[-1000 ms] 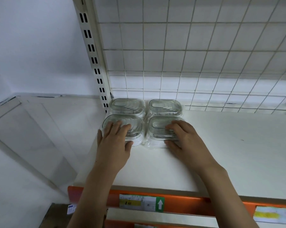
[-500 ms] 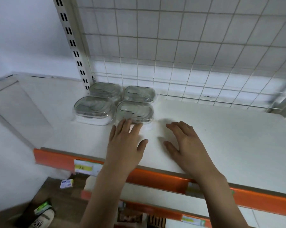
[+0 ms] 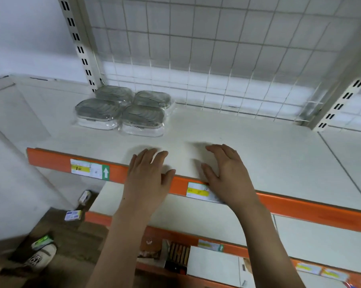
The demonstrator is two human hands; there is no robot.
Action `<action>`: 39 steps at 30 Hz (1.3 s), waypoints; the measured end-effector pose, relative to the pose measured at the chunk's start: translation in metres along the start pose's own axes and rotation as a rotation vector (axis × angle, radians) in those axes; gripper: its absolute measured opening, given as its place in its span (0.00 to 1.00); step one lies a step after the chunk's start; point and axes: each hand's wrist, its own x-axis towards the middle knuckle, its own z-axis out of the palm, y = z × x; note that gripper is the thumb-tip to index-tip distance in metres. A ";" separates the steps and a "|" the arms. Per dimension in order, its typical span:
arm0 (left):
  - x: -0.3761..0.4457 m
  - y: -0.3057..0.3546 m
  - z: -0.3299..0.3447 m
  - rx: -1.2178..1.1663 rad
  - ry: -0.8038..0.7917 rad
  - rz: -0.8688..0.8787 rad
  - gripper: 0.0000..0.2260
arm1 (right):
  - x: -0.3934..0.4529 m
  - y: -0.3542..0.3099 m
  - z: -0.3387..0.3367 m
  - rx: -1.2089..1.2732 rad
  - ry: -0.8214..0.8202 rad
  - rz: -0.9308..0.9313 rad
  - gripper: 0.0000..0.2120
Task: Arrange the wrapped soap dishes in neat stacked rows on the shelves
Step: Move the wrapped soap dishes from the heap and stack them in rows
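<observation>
Four wrapped dishes (image 3: 123, 110) are sitting in a two-by-two block at the back left corner of the top shelf (image 3: 248, 146), the rear pair lying close to the wire grid (image 3: 196, 59) and the slotted upright (image 3: 80, 44). The packs are touching or nearly touching one another; whether any is stacked on a second layer cannot be told from this angle. Judged from the layout, the block is being started in the corner so that further rows can be built outward across the bare board to the right.

The left hand (image 3: 146, 179) is hovering over the front edge of the shelf, fingers straight and loosely spread, holding nothing. The right hand (image 3: 227, 175) is lying beside it, fingers slightly bent and relaxed, also holding nothing; both are sitting well apart from the dishes. Judged from this posture, neither hand is engaging stock at present, and more dishes are needing to be fetched.

The orange rail (image 3: 51, 159) is carrying a price tag (image 3: 89, 169) showing a handwritten "10" on yellow and a white arrow on green. A second tag (image 3: 197, 190) is partly covered by the right hand, its writing too blurred to read. Lower shelves are carrying further tags, illegible. A small box (image 3: 72, 215) on the floor is bearing print too small to read.
</observation>
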 end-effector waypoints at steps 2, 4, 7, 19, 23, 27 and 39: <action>-0.016 0.011 0.006 -0.042 -0.001 -0.017 0.21 | -0.018 0.006 -0.008 -0.017 -0.011 0.012 0.21; -0.034 0.021 0.013 -0.065 0.030 -0.014 0.20 | -0.033 0.012 -0.014 -0.019 -0.002 0.026 0.19; -0.055 0.039 0.022 -0.111 0.090 -0.057 0.22 | -0.054 0.021 -0.024 -0.006 -0.017 0.024 0.21; -0.044 0.218 0.101 -0.099 0.141 -0.006 0.21 | -0.100 0.185 -0.144 0.033 0.122 -0.022 0.23; -0.038 0.306 0.147 -0.109 0.159 0.055 0.18 | -0.115 0.264 -0.194 0.007 0.162 -0.018 0.21; -0.035 0.366 0.171 -0.094 0.151 0.118 0.18 | -0.132 0.317 -0.232 -0.002 0.212 0.013 0.20; -0.007 0.424 0.184 -0.134 0.077 0.137 0.24 | -0.160 0.362 -0.287 -0.096 0.129 0.204 0.24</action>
